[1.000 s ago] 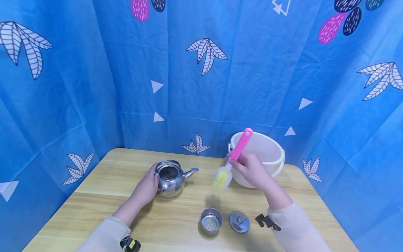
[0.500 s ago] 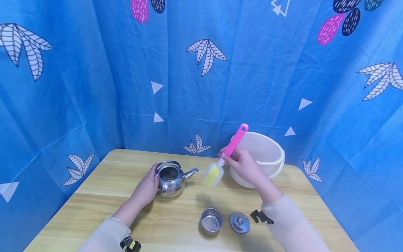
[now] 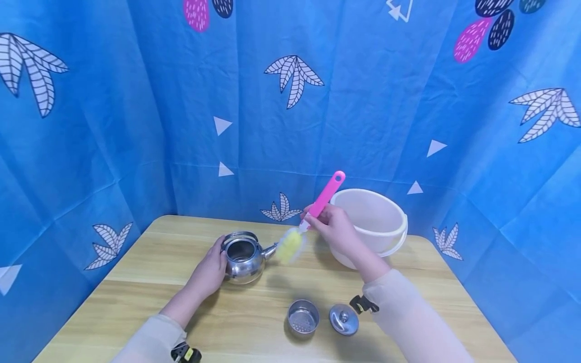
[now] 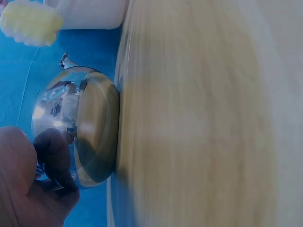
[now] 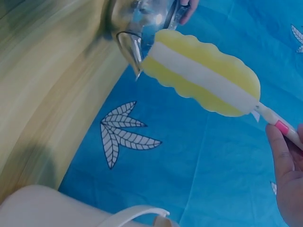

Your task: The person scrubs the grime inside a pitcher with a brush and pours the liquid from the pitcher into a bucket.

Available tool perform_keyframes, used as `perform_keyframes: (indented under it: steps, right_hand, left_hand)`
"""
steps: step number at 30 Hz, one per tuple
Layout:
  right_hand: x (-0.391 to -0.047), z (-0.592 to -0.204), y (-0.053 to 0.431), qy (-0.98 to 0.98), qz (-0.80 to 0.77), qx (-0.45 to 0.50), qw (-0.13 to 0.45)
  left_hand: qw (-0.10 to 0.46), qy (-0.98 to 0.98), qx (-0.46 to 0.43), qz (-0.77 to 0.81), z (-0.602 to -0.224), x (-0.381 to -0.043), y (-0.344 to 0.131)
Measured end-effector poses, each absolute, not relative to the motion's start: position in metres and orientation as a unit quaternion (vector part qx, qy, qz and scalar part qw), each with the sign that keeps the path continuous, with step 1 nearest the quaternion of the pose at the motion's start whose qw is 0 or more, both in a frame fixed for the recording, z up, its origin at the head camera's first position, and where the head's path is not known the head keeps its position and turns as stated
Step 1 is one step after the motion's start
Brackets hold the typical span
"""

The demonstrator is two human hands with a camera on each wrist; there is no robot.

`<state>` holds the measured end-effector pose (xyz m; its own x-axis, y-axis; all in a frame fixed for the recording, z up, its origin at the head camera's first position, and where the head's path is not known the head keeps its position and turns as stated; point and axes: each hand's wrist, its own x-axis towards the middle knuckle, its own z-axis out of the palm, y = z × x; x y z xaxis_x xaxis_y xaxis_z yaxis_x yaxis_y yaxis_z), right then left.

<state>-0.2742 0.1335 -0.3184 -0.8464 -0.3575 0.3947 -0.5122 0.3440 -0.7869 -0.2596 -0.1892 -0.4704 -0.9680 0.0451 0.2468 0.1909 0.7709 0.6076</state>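
On the head camera, the left hand (image 3: 210, 269) curls round the side of the steel teapot (image 3: 245, 271), and over to its right the right hand (image 3: 337, 229) pinches a pink-handled sponge brush (image 3: 320, 202), white bucket (image 3: 380, 244) just behind! Strainer (image 3: 303, 318) and lid (image 3: 344, 319) sit nearer the person than either hand. Left wrist: bent fingers against that shiny belly. Right wrist: a snug pinch on the shaft, sponge beside the spout (image 5: 136, 54).

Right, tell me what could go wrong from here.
The brush overlaps the spout in the head view; it might knock it and jolt the kettle. The right sleeve's black clip appears beside the lid; if that arm drops, it could bump it.
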Motion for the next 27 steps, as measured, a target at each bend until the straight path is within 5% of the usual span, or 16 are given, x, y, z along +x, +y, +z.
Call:
perform_keyframes:
  steps: [27]
  right_hand:
    - [-0.283,-0.331,0.078,-0.782,0.545,0.287,0.097]
  left_hand:
    - [0.112,-0.937,-0.061,-0.326,-0.473,-0.261,-0.191]
